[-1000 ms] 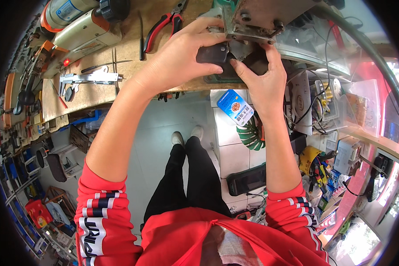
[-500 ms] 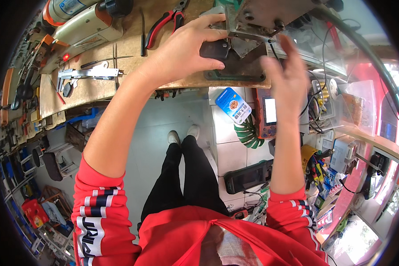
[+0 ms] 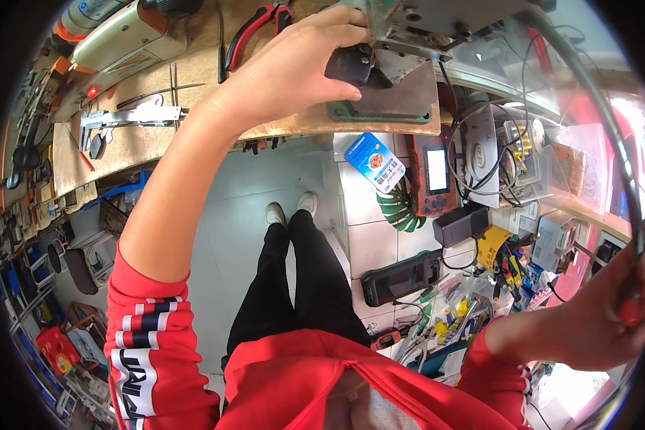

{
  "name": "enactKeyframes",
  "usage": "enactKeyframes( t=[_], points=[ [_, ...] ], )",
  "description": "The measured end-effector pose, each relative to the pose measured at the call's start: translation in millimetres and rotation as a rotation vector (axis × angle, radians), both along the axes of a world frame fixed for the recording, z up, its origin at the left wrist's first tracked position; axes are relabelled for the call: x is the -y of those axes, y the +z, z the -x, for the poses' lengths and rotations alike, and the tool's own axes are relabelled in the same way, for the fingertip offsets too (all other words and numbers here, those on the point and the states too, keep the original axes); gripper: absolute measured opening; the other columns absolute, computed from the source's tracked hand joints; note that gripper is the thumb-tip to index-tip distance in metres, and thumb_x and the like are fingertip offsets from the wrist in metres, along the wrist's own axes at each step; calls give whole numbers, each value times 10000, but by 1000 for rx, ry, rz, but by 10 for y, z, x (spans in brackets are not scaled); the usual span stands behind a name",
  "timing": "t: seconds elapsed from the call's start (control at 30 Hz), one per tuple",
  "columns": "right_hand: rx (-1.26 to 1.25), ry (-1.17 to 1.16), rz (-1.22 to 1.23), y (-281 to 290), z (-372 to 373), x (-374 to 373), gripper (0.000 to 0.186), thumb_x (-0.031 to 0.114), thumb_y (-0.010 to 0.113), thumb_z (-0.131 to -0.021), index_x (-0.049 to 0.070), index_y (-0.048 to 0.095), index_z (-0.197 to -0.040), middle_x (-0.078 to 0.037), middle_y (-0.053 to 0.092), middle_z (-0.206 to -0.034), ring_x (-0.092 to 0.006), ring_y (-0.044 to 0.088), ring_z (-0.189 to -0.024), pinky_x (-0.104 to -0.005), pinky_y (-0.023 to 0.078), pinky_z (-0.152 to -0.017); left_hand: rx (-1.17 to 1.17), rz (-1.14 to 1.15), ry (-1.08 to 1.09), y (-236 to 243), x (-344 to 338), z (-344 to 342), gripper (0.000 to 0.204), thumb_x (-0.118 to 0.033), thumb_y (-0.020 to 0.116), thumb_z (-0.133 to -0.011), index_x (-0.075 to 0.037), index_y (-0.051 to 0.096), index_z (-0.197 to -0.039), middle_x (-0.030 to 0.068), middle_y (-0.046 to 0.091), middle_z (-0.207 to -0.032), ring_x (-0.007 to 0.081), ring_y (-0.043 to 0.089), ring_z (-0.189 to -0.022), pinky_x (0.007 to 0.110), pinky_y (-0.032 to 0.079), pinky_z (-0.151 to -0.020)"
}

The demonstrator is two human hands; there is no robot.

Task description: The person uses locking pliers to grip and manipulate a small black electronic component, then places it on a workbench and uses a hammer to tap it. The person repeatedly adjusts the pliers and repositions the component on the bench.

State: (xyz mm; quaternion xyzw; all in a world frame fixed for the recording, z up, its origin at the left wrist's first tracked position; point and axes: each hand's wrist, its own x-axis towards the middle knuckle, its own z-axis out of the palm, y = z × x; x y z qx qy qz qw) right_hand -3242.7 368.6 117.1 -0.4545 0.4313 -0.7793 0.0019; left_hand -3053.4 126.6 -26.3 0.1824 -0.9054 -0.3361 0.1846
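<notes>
My left hand (image 3: 294, 72) reaches over the workbench, thumb and fingers closed round a black piece (image 3: 348, 66) that looks like a car key fob. It is held against the metal jaw of a bench-mounted lever press (image 3: 437, 21), above the green-edged base plate (image 3: 390, 111). Far out on the right, my right hand (image 3: 616, 315) is closed round the lower end of the long curved lever (image 3: 609, 122). A red tip (image 3: 631, 312) shows at its fingers. My left fingertips are partly hidden by the press.
Red-handled pliers (image 3: 247, 36), a caliper (image 3: 132, 118) and thin rods lie left of my arm. A beige machine (image 3: 122, 43) stands at the back left. Below the bench edge are a blue card (image 3: 375, 163), an orange handheld device (image 3: 433, 179) and a black tablet device (image 3: 403, 276).
My right hand has swung from beside the press out to the far right and closed on the lever. My left hand stays on the black piece; the view has shifted slightly.
</notes>
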Motion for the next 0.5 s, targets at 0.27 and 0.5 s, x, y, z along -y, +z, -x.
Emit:
enactKeyframes(
  t=[0.27, 0.5],
  points=[
    [3, -141, -612, -868, -430, -117, 574, 244, 463, -894, -82, 359, -1355, -292, 251, -1458, -319, 495, -1228, -412, 374, -1053, -31, -108, 0, 11, -22, -8, 512, -123, 748, -691, 96, 565, -1116, 195, 473, -1242, 332, 499, -1146, 340, 412, -962],
    [313, 3, -726, -1074, -446, -110, 720, 321, 485, -856, -85, 255, -1404, -39, 425, -665, -67, 359, -491, -210, 297, -423, -67, -77, -70, 27, 1, -2, 490, -136, 760, -689, 87, 572, -1083, 198, 466, -1218, 327, 515, -1116, 350, 425, -928]
  ],
)
